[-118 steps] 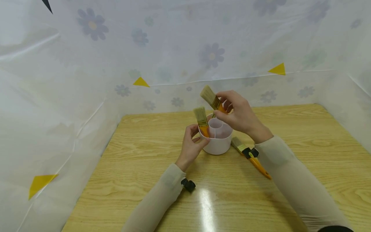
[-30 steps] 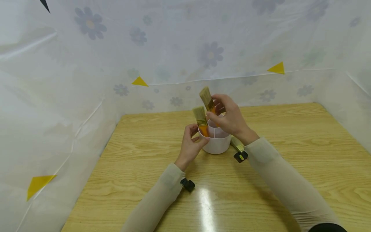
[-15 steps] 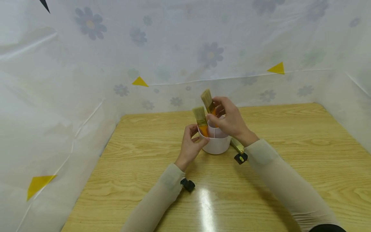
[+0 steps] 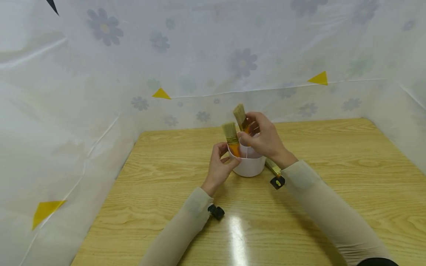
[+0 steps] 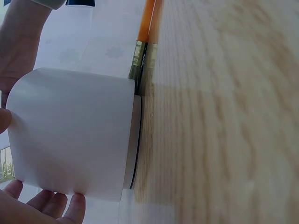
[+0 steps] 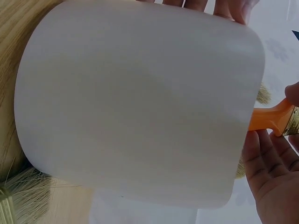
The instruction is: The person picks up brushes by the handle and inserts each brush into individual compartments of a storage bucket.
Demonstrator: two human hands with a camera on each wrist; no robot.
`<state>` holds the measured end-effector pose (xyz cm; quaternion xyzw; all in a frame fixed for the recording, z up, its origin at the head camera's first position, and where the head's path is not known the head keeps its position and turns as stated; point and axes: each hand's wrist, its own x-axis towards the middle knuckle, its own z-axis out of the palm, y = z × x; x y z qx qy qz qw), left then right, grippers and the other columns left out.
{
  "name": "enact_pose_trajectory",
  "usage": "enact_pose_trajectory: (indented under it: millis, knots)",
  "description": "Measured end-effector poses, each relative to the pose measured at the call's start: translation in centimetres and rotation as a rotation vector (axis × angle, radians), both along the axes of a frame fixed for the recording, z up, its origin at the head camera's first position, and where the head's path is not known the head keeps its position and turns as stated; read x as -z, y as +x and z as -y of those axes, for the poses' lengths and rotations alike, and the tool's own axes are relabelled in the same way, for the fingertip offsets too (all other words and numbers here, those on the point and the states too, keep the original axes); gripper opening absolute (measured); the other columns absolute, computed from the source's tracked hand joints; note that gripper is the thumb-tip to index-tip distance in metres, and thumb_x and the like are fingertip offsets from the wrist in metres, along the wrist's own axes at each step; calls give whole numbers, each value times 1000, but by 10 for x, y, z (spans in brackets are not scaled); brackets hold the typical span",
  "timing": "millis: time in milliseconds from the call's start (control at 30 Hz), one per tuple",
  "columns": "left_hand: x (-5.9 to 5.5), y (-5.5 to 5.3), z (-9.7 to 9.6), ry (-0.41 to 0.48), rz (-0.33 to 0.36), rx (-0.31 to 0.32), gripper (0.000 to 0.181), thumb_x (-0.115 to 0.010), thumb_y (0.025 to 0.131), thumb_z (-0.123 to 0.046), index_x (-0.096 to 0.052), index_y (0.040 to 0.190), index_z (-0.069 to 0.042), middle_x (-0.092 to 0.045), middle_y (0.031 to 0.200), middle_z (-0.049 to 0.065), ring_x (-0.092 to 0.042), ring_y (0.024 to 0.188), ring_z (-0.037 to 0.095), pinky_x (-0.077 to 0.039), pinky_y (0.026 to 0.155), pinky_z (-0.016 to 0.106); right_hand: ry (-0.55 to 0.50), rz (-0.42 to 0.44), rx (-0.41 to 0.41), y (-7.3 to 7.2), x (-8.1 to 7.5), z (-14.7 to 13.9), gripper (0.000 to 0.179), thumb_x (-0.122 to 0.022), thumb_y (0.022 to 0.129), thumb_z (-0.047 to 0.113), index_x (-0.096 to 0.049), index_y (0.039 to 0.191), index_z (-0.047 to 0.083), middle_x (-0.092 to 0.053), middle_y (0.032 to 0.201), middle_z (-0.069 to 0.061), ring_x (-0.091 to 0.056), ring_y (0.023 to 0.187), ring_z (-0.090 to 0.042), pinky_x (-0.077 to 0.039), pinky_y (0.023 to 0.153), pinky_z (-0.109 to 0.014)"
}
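A white round desk organizer (image 4: 249,168) with inner dividers stands upright on the wooden table. My left hand (image 4: 217,168) grips its left side, thumb near the front rim. Inside that side a paintbrush (image 4: 229,133) stands bristles up. My right hand (image 4: 264,136) pinches a second paintbrush (image 4: 239,112) over the organizer, bristles up and leaning left. In the right wrist view its orange handle (image 6: 268,118) passes behind the rim; the handle's end is hidden. Another paintbrush (image 4: 273,168) lies right of the organizer, mostly covered by my right wrist; its orange handle (image 5: 145,23) shows in the left wrist view.
Floral white sheeting (image 4: 199,55) hangs behind the table (image 4: 159,184) and along both sides. Yellow tape pieces (image 4: 162,94) mark the sheeting. A small black wrist camera (image 4: 216,212) is strapped to each sleeve.
Over the several seconds my right hand has moved left with its paintbrush, which leans less. In the last second hand and brush have sunk slightly. My left hand stays on the organizer.
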<state>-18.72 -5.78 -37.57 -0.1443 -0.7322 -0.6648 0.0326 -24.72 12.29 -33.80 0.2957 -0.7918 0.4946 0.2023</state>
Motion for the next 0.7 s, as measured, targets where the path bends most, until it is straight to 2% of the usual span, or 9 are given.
enact_pose_trajectory:
  millis: [133, 367, 700]
  knots:
    - [0, 1, 1, -4, -2, -1, 59, -67, 86, -4, -34, 134, 5, -40, 137, 22, -39, 130, 35, -34, 103, 56, -3, 12, 0, 0, 1, 0, 58, -74, 79, 1, -48, 130, 0, -58, 104, -19, -59, 77, -30, -52, 68, -50]
    - [0, 1, 0, 0, -6, 0, 59, -67, 86, -4, -34, 134, 5, -40, 137, 22, -38, 130, 36, -34, 103, 57, 14, 8, 6, -1, 4, -3, 54, -74, 82, 16, -51, 130, 11, -59, 101, -6, -60, 75, -19, -53, 67, -38]
    - [-1, 1, 0, -5, -2, 3, 60, -68, 86, -4, -34, 134, 6, -39, 138, 23, -38, 130, 36, -34, 103, 57, 25, 0, 10, -3, 9, -2, 47, -71, 82, 19, -51, 125, 13, -58, 97, 1, -59, 71, -14, -53, 64, -32]
